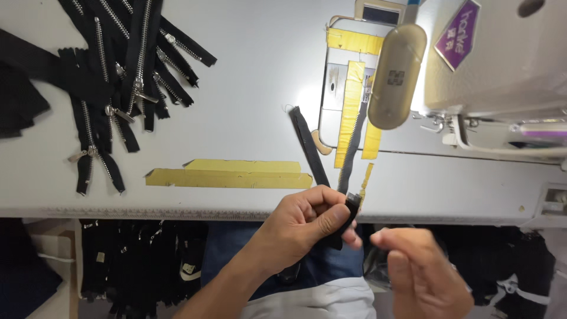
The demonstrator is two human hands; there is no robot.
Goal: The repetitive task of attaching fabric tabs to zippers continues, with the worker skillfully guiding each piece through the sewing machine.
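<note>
My left hand (307,221) pinches the near end of a black zipper (353,139) with silver teeth at the table's front edge. The zipper runs away from me up to the needle area of the white sewing machine (502,59). A black fabric strip (308,142) lies beside it and also passes under my left fingers. My right hand (422,269) hovers just right of the left hand, below the table edge, fingers loosely curled and holding nothing that I can see.
A pile of black zippers with metal pulls (112,77) lies at the far left of the white table (248,71). Yellow tape strips (230,174) mark the table and the machine bed (354,41). More black zippers (142,260) hang below the table edge.
</note>
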